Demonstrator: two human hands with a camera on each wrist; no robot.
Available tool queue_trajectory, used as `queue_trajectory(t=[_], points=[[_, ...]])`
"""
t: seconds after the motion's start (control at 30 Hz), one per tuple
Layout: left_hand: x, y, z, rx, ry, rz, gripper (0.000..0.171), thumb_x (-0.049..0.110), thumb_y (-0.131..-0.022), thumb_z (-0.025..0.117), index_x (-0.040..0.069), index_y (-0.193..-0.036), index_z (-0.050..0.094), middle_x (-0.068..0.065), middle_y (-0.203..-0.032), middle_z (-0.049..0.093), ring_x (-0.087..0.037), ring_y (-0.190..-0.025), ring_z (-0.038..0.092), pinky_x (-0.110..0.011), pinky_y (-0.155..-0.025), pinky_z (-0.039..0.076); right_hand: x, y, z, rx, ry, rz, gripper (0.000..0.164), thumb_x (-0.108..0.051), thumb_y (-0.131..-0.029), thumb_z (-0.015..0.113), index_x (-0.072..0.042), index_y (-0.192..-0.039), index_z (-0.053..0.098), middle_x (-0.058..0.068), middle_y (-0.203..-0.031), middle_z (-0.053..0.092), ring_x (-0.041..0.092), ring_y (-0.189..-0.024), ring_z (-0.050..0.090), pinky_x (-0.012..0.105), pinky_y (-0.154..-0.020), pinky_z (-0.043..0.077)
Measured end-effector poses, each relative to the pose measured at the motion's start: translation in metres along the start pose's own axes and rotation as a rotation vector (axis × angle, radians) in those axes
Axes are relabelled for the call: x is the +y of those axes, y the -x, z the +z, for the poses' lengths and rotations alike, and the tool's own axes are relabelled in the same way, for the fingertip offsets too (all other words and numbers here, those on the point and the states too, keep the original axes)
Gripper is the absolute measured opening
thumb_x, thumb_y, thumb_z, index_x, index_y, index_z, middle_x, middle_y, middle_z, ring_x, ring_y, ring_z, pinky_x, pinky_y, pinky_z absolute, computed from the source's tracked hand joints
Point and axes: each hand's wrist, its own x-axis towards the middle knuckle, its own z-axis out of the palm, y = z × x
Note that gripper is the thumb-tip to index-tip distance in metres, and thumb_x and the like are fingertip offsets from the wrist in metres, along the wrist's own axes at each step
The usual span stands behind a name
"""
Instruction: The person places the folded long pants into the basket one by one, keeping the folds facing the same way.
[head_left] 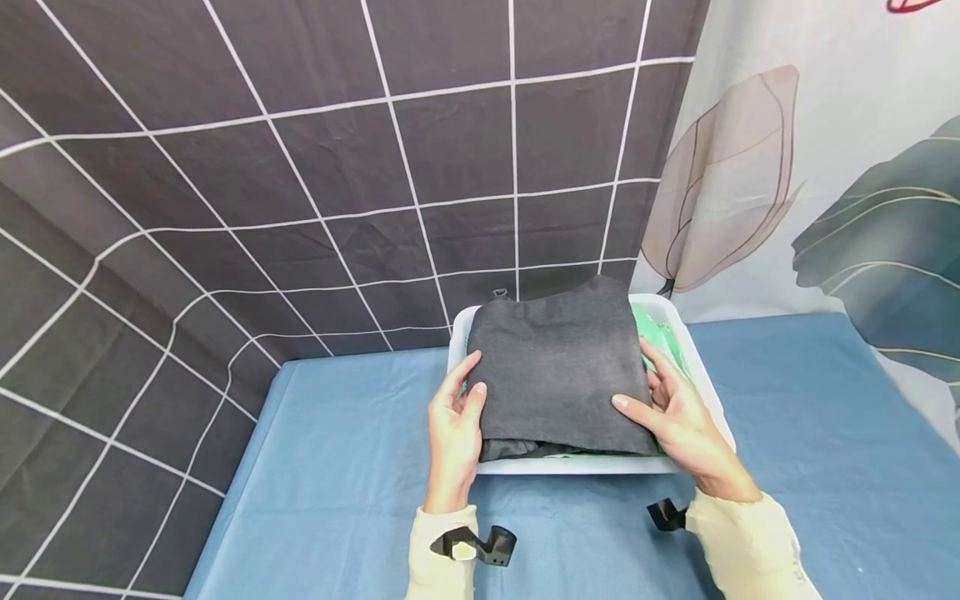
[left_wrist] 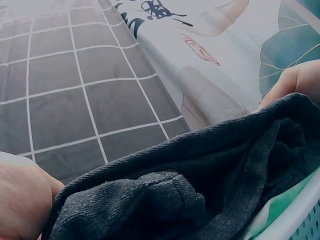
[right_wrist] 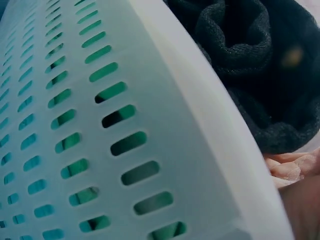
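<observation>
A folded dark grey garment lies over the white plastic basket in the head view. My left hand grips its left side, thumb on top. On the opposite side my right hand holds the edge, thumb on the upper face and the other fingers partly hidden beside and below it. The left wrist view looks into the garment's layered folds, stretched between both hands. In the right wrist view the basket's slotted wall covers most of the picture, with rolled dark fabric above its rim.
Green cloth shows inside the basket at the right. The basket stands on a blue-covered surface. Behind it hangs a dark grey curtain with white grid lines, and a leaf-patterned white curtain hangs to the right.
</observation>
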Motion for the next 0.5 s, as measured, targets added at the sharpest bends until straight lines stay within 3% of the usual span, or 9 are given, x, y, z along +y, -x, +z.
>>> queue_trajectory(t=[0.13, 0.27, 0.37, 0.5], points=[[-0.0031, -0.0008, -0.0014, -0.012, -0.051, 0.006, 0.04, -0.004, -0.098, 0.055, 0.006, -0.136, 0.063, -0.011, -0.139, 0.058, -0.017, -0.101, 0.062, -0.025, -0.085, 0.05, -0.0005, -0.0005, 0.0017, 0.022, 0.035, 0.028, 0.084, 0.0, -0.096, 0.064, -0.009, -0.162, 0.013, -0.003, -0.138, 0.054, 0.003, -0.12, 0.058, 0.019, -0.091, 0.051], [-0.0058, -0.0016, -0.0034, 0.001, -0.141, 0.003, 0.039, -0.001, -0.098, 0.057, 0.011, -0.135, 0.065, -0.014, -0.105, 0.065, -0.014, -0.079, 0.057, -0.024, -0.074, 0.048, -0.0005, -0.0014, 0.0039, 0.037, 0.081, 0.056, 0.085, -0.004, -0.097, 0.066, -0.01, -0.162, 0.012, 0.002, -0.139, 0.054, 0.003, -0.119, 0.059, 0.019, -0.09, 0.052], [-0.0076, -0.0022, -0.0049, 0.014, -0.214, 0.0, 0.039, -0.001, -0.098, 0.058, 0.014, -0.133, 0.066, -0.009, -0.078, 0.054, -0.013, -0.065, 0.048, -0.023, -0.065, 0.043, -0.0006, -0.0026, 0.0061, 0.047, 0.122, 0.083, 0.086, -0.009, -0.097, 0.067, -0.012, -0.162, 0.01, 0.007, -0.141, 0.053, 0.003, -0.117, 0.06, 0.019, -0.089, 0.052], [-0.0102, -0.0032, -0.0061, 0.024, -0.277, 0.001, 0.04, -0.001, -0.098, 0.058, 0.016, -0.132, 0.067, -0.001, -0.069, 0.048, -0.012, -0.06, 0.043, -0.023, -0.06, 0.038, 0.0, -0.0026, 0.0095, 0.061, 0.157, 0.08, 0.088, -0.009, -0.098, 0.067, -0.014, -0.163, 0.008, 0.016, -0.144, 0.05, 0.0, -0.116, 0.059, 0.018, -0.089, 0.051]])
